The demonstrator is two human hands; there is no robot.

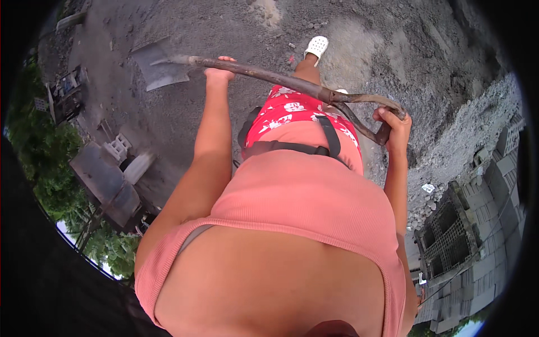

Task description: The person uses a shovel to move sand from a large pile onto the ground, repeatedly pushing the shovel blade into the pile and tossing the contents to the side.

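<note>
A shovel (269, 74) is held across the front of my body, its shaft sloping down from left to right. Its flat grey metal blade (163, 64) points to the left, above the dirt ground. My left hand (220, 70) is wrapped round the shaft, a short way from the blade. At the other end, my right hand (396, 126) is closed on the worn, forked grip. Part of the fingers of both hands is hidden behind the shovel.
Grey gravelly ground (236, 28) lies ahead, with my foot in a white clog (317, 46) on it. A gravel heap (466, 140) rises on the right, near stacked grey blocks (488, 224). On the left stand a metal wheelbarrow-like tray (106, 182) and a hollow block (117, 147).
</note>
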